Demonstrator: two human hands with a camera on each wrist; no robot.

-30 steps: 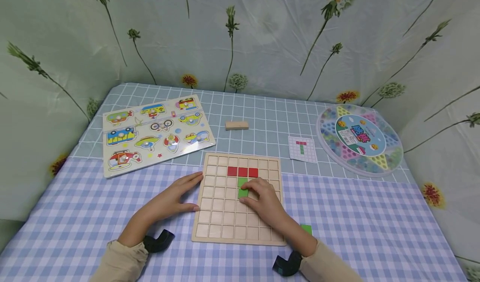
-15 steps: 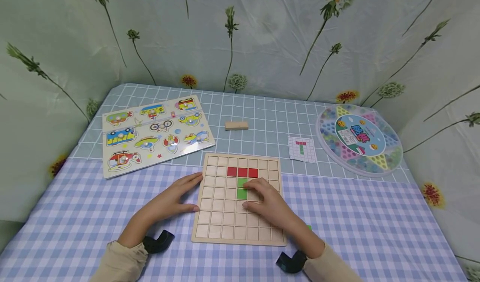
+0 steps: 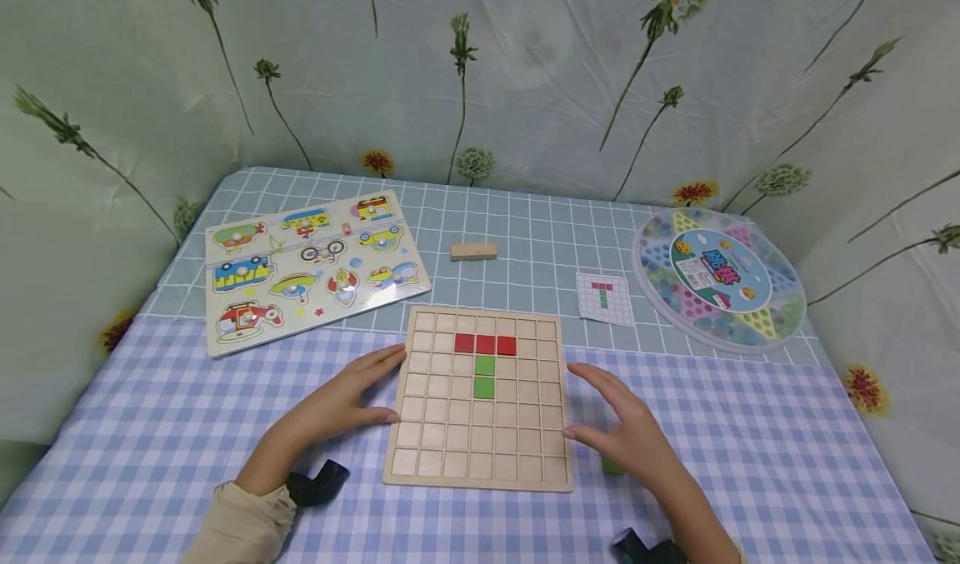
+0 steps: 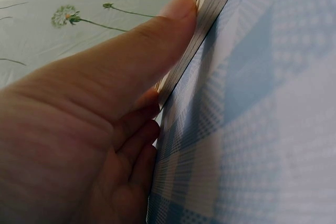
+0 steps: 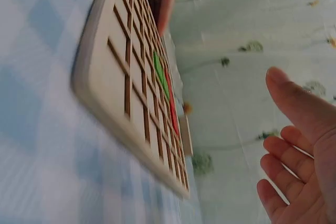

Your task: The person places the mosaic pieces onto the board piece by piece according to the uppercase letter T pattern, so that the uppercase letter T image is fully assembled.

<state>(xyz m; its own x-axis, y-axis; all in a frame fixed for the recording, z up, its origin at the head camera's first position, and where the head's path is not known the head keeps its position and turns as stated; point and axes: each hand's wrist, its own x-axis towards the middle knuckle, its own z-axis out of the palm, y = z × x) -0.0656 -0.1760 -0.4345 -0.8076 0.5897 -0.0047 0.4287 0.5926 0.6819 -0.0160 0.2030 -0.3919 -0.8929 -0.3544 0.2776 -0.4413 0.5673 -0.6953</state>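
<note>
A wooden grid board [image 3: 438, 439] lies mid-table. Three red square tiles [image 3: 485, 344] fill a row of its cells, and two green square tiles [image 3: 484, 377] run down from the middle one, making a T. My left hand [image 3: 341, 397] touches the board's left edge with fingertips and thumb, fingers extended; the left wrist view shows the thumb [image 4: 178, 11] against that edge. Beside the board's right edge is my right hand [image 3: 630, 431], fingers spread and holding nothing. A green piece [image 3: 612, 466] lies on the cloth, partly hidden under this hand.
A pattern card [image 3: 604, 299] with a red and green T lies behind the board to the right. A round game box [image 3: 720, 281] sits at far right, a vehicle peg puzzle [image 3: 315, 268] at far left. A small wooden block [image 3: 473, 252] stands behind the board.
My right hand has left the lower green tile and moved right, off the board, to above the loose green piece. The left hand has stayed at the board's edge.
</note>
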